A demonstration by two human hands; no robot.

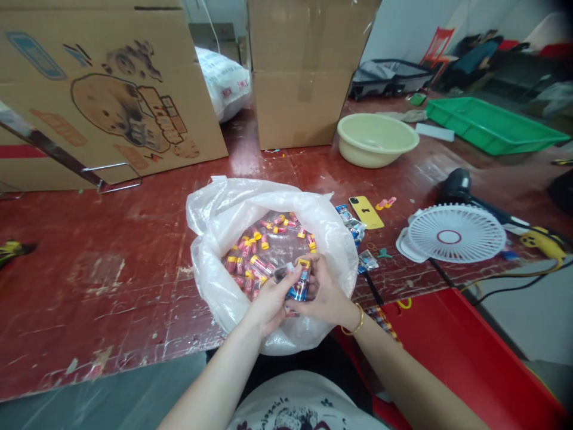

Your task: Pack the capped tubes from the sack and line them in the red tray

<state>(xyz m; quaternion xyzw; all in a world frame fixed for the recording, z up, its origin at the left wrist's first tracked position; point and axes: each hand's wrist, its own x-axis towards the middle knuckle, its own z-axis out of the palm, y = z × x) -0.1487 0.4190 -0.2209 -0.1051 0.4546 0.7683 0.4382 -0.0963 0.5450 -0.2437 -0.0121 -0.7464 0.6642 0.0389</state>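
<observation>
A translucent white plastic bag (342, 263) stands with its rim rolled back at the table's front edge. Inside lie several small pink tubes with yellow caps (264, 242). Over the bag's near side, my left hand (273, 298) and my right hand (329, 295) meet around a small clear packet with blue print (299, 289). Fingers of both hands are closed on it. Something yellow shows at the packet's top, though I cannot tell whether it is inside. My right wrist wears a gold-coloured bangle (356, 319).
Right of the bag lie blue packets (356, 230), a yellow phone (366, 212) and a white fan (452, 233). Cardboard boxes (308, 113) and a pale yellow basin (376, 155) stand behind. A green tray (492, 134) sits farther right, and a red surface (456, 346) lies below the table edge.
</observation>
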